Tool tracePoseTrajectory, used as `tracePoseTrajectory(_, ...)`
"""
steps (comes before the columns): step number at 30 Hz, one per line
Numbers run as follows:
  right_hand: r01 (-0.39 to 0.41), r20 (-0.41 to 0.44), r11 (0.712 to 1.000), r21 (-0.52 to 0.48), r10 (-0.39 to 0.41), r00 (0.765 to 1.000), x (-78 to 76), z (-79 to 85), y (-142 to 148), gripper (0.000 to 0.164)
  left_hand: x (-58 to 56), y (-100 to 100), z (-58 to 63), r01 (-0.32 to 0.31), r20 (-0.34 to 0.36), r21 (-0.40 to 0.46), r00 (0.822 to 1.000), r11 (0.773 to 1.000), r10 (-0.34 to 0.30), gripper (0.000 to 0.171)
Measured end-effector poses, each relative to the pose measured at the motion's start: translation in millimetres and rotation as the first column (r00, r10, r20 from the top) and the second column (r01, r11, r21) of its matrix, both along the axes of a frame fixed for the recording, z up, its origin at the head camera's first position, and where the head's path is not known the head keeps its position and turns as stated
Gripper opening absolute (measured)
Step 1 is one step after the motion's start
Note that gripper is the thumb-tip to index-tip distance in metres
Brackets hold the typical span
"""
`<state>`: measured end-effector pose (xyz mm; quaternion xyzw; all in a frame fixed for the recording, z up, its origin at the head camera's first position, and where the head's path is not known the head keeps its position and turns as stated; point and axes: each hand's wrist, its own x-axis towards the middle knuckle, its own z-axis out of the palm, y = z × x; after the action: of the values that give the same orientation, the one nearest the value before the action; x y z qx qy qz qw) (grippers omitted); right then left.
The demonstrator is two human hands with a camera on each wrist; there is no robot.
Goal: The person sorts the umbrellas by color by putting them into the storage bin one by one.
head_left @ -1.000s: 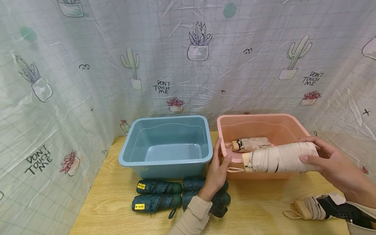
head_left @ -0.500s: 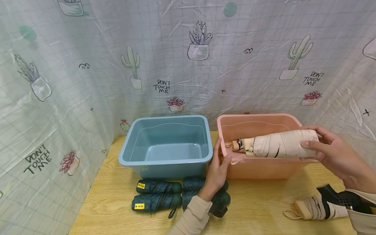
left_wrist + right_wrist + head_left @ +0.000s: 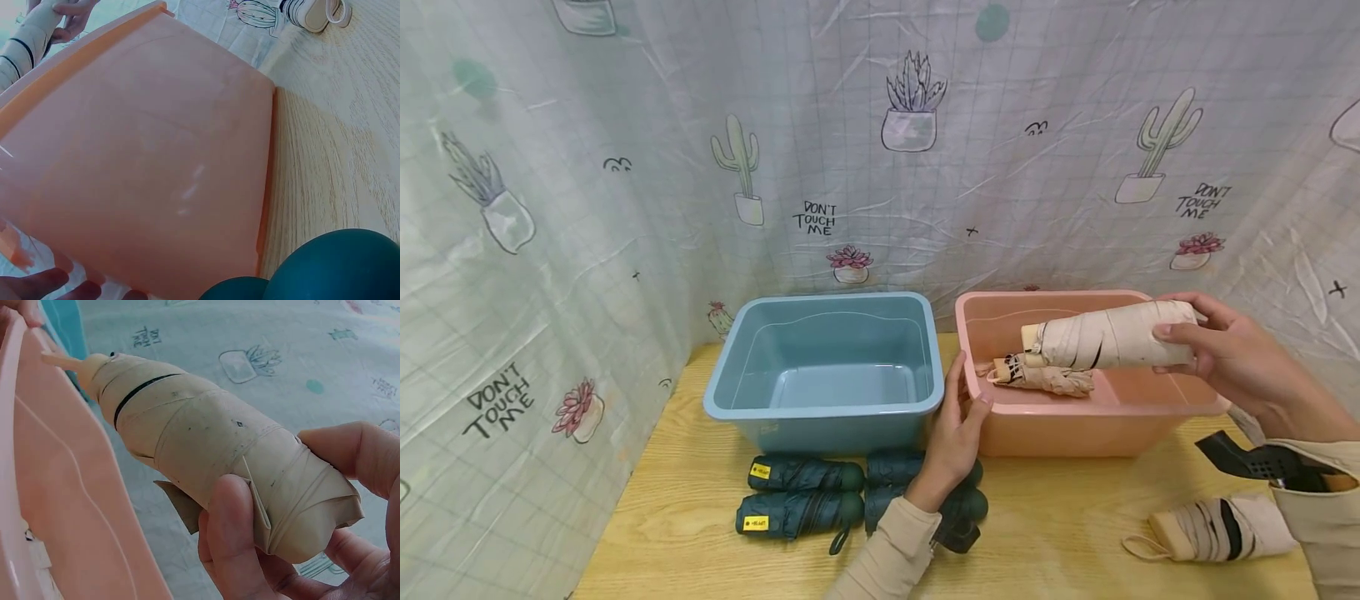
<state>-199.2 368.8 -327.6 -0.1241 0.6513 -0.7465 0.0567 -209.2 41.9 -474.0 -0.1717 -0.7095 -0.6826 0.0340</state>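
Curtain (image 3: 1045, 192) behind umbrella (image 3: 1108, 335) in right grip (image 3: 1247, 358)

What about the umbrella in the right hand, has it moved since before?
Yes. In the head view, the cream umbrella in the right hand has moved up the picture, from overlapping the pink bin's front rim to showing above it.

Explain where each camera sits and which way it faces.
Head: on the head, facing forward-down over the blue bin and pink bin; left hand and right hand show.
Left wrist: on that wrist, facing the pink bin's outer wall; both hands partly show.
Right wrist: on that wrist, facing the held cream umbrella; both hands partly show.
Both wrist views share the pink bin.
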Motion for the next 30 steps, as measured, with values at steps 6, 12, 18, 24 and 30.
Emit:
tracePoseTrajectory(6, 0.04, 0.06, 0.997, 0.067, -0.044, 0.997, -12.8, 11.1, -2.7, 0.036, 0.4, 0.2, 1.3, -0.006, 0.004, -0.015, 1.0, 1.0, 0.006, 0.067)
tracePoseTrajectory(12, 0.062, 0.094, 0.983, 0.173, -0.079, 0.992, -28.1, 21.2, -9.0, 0.032, 1.2, -0.3, 1.2, -0.001, 0.016, -0.028, 1.0, 1.0, 0.001, 0.067)
tracePoseTrajectory(18, 0.099, 0.097, 0.901, 0.423, -0.153, 0.983, -41.0, 27.3, -19.7, 0.026, 1.8, -0.5, 0.7, 0.006, 0.014, -0.016, 1.0, 1.0, -0.006, 0.067)
tracePoseTrajectory(24, 0.102, 0.098, 0.854, 0.51, -0.175, 0.98, -51.2, 25.1, -28.0, 0.033, 2.5, -1.6, 1.8, 0.006, 0.007, -0.02, 1.0, 1.0, -0.006, 0.067)
tracePoseTrajectory(30, 0.075, 0.1, 0.812, 0.578, -0.162, 0.982, -63.0, 23.6, -36.1, 0.055, 2.7, -2.0, 1.7, 0.004, 0.009, -0.028, 1.0, 1.0, -0.004, 0.067)
